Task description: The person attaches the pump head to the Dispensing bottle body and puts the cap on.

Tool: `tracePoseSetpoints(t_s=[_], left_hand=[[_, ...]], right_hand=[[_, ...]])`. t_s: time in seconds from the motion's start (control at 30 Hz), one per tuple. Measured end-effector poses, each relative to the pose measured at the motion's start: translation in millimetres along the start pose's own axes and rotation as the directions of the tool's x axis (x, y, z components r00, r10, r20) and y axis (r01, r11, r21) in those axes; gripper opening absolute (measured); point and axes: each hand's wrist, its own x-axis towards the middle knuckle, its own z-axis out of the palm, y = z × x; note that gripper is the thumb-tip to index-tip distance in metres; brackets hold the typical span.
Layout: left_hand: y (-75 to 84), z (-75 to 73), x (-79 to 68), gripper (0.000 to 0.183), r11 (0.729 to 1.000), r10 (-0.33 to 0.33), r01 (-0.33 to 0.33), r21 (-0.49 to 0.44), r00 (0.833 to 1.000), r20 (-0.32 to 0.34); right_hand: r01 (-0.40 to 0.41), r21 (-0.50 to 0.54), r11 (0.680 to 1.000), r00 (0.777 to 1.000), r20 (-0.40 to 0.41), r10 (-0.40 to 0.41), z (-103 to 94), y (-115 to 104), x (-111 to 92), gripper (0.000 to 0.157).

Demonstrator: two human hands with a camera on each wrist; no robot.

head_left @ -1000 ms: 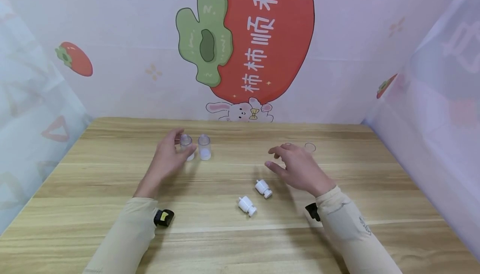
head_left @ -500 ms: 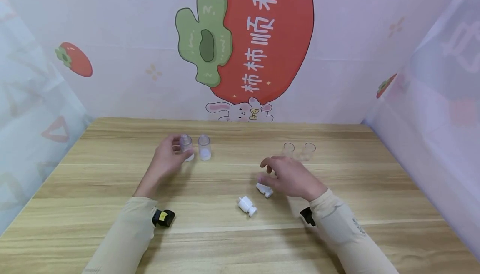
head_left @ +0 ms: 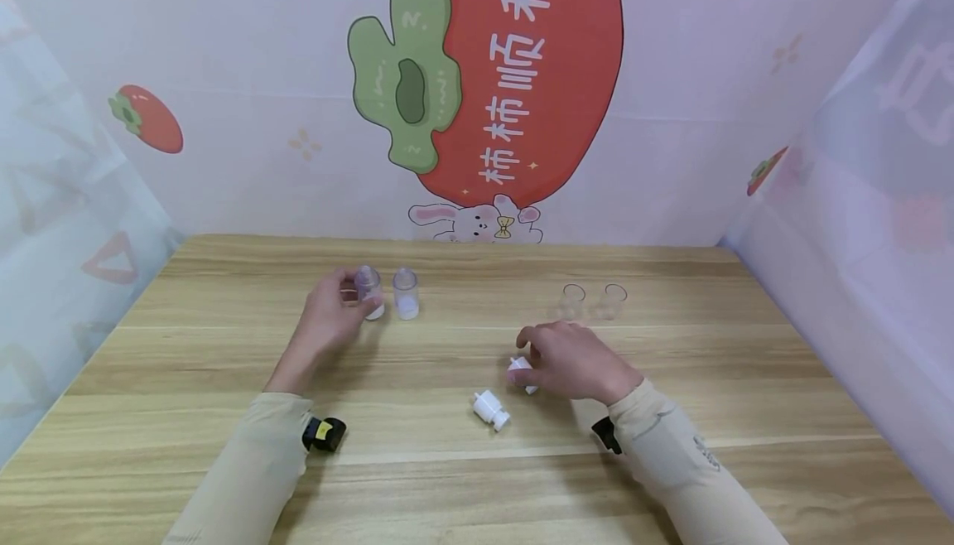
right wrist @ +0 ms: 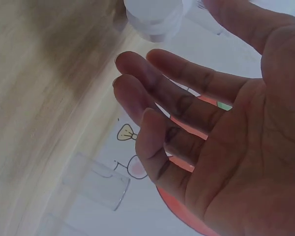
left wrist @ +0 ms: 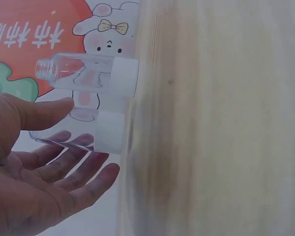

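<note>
At the back left my left hand (head_left: 331, 313) holds a small clear bottle (left wrist: 108, 132) with a white base, thumb on one side and fingers round the other. The bottle is upright, its neck uncapped. A matching clear bottle (head_left: 406, 294) stands just to its right. My right hand (head_left: 577, 360) is over a white pump top (head_left: 519, 365) lying on the table, thumb and fingers apart around it. In the right wrist view the fingers are loosely bent, and the pump top (right wrist: 155, 14) shows beyond them, apart from the fingertips. A second white pump top (head_left: 491, 410) lies nearer me.
Two clear, cup-like caps (head_left: 572, 303) stand at the back right beyond my right hand. The wooden table (head_left: 417, 487) ends at a printed backdrop (head_left: 261, 172), with sheeted walls on both sides.
My right hand has come down and toward me, from behind the farther pump top to over it, uncovering the clear caps. My left hand has closed in round the left bottle.
</note>
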Motion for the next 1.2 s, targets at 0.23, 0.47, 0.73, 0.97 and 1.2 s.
tracePoseSetpoints(t_s=[0.23, 0.47, 0.73, 0.97, 1.2], left_hand=[[14.7, -7.7, -7.1, 0.055, 0.999, 0.043, -0.043, -0.004, 0.998, -0.046], [33.3, -9.5, -12.9, 0.05, 0.992, 0.111, -0.116, -0.055, 0.99, -0.091], [51.5, -7.7, -19.5, 0.047, 0.98, 0.136, -0.148, -0.131, 0.986, -0.097], [66.3, -4.6, -27.4, 0.047, 0.973, 0.152, -0.162, -0.166, 0.986, -0.073], [72.1, 5.3, -30.8, 0.047, 0.966, 0.204, -0.205, -0.156, 0.979, -0.02]], right_hand=[[0.011, -0.013, 1.0, 1.0, 0.019, -0.011, 3.6, -0.1, 0.7, 0.041], [0.04, -0.009, 0.999, 0.999, 0.004, -0.04, 6.2, -0.5, 0.2, 0.033], [0.087, -0.022, 0.996, 0.996, -0.011, -0.087, 6.9, 0.2, 0.6, 0.028], [0.089, -0.022, 0.996, 0.996, -0.029, -0.09, 6.1, -0.9, 0.3, 0.029], [0.085, 0.011, 0.996, 0.994, -0.075, -0.084, 1.0, -3.1, -1.9, 0.028]])
